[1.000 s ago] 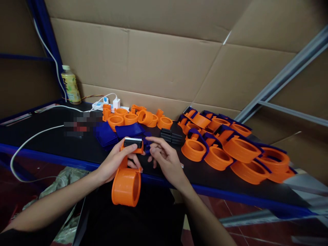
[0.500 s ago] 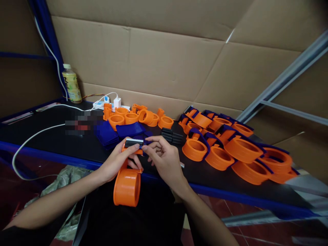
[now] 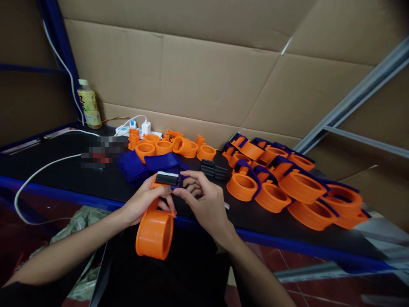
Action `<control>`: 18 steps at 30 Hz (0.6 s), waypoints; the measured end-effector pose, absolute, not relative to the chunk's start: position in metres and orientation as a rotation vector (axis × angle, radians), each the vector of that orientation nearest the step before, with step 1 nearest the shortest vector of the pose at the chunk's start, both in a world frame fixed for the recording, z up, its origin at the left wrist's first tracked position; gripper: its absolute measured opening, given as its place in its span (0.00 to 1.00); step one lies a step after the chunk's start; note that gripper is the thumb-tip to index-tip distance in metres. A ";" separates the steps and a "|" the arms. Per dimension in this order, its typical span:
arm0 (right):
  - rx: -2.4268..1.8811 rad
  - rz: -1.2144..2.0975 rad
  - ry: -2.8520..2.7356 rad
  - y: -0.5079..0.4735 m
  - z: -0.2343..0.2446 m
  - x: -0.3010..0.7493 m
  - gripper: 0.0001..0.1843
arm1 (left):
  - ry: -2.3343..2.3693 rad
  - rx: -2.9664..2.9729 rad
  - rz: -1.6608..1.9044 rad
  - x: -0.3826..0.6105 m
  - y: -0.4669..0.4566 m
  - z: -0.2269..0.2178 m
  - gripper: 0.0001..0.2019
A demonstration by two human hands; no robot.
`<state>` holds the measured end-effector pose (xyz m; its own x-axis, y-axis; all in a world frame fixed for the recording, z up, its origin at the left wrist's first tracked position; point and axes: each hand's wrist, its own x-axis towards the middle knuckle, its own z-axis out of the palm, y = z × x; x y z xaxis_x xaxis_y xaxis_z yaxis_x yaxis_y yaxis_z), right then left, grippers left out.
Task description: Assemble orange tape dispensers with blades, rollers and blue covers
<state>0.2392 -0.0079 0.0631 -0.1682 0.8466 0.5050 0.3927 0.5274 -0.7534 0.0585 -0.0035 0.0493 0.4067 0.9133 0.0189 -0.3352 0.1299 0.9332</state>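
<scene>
An orange tape dispenser (image 3: 152, 236) hangs below my left hand (image 3: 144, 200), its round hub turned down toward my lap. My left fingers are closed around its upper end. At that end sit a black blade holder (image 3: 167, 179) and a white serrated blade (image 3: 168, 173). My right hand (image 3: 203, 196) is at the right side of the blade end, thumb and forefinger pinching a dark blue plastic flap (image 3: 177, 182). Part of the flap is hidden behind my fingers. Beyond my hands lie blue flaps (image 3: 132, 166) in a stack and several black blade holders (image 3: 214, 169).
Several orange dispenser bodies (image 3: 164, 147) stand at the back. Dispensers with blue flaps (image 3: 273, 196) are piled on the right. A power strip (image 3: 140, 131), white cable (image 3: 47, 166) and bottle (image 3: 89, 104) are at the left. The table's blue front edge (image 3: 255, 238) runs close to my body.
The dispenser's hub has swung slightly left. My left thumb has come down off the black blade holder, which is now more exposed. My right thumb has shifted slightly left and down.
</scene>
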 end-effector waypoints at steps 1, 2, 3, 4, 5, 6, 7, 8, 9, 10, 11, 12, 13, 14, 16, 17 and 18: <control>-1.035 0.562 -1.776 -0.008 0.063 0.239 0.22 | 0.680 1.079 1.020 0.059 -0.004 0.049 0.12; -1.034 0.556 -1.778 -0.008 0.062 0.239 0.23 | 0.688 1.087 1.023 0.059 -0.004 0.049 0.11; -1.037 0.553 -1.777 -0.009 0.062 0.239 0.23 | 0.695 1.095 1.027 0.060 -0.004 0.049 0.11; -1.041 0.548 -1.777 -0.009 0.062 0.238 0.23 | 0.702 1.103 1.032 0.060 -0.004 0.047 0.10; -1.046 0.539 -1.777 -0.010 0.062 0.238 0.23 | 0.708 1.111 1.041 0.061 -0.003 0.046 0.10; -1.050 0.528 -1.778 -0.011 0.062 0.238 0.23 | 0.712 1.118 1.054 0.061 -0.003 0.044 0.10; -1.049 0.519 -1.778 -0.012 0.062 0.239 0.24 | 0.713 1.128 1.068 0.062 -0.003 0.042 0.10; -1.041 0.515 -1.778 -0.013 0.062 0.239 0.24 | 0.711 1.138 1.082 0.062 -0.003 0.040 0.10; -1.028 0.513 -1.777 -0.015 0.062 0.240 0.24 | 0.710 1.150 1.095 0.062 -0.004 0.039 0.10; -1.013 0.514 -1.779 -0.016 0.062 0.240 0.25 | 0.710 1.165 1.105 0.062 -0.005 0.037 0.10; -0.999 0.517 -1.786 -0.018 0.062 0.241 0.25 | 0.710 1.184 1.113 0.062 -0.006 0.037 0.11; -0.988 0.519 -1.796 -0.019 0.062 0.242 0.25 | 0.709 1.205 1.118 0.061 -0.008 0.036 0.11; -0.981 0.519 -1.808 -0.021 0.062 0.242 0.25 | 0.704 1.228 1.120 0.060 -0.009 0.036 0.11; -0.977 0.514 -1.820 -0.024 0.062 0.243 0.25 | 0.694 1.245 1.120 0.058 -0.010 0.036 0.11; -0.977 0.473 -1.839 -0.028 0.063 0.244 0.26 | 0.636 1.247 1.106 0.054 -0.012 0.037 0.13; -0.981 0.433 -1.846 -0.030 0.064 0.246 0.26 | 0.575 1.227 1.081 0.052 -0.012 0.038 0.15; -0.988 0.384 -1.853 -0.031 0.065 0.248 0.25 | 0.494 1.192 1.049 0.050 -0.013 0.039 0.19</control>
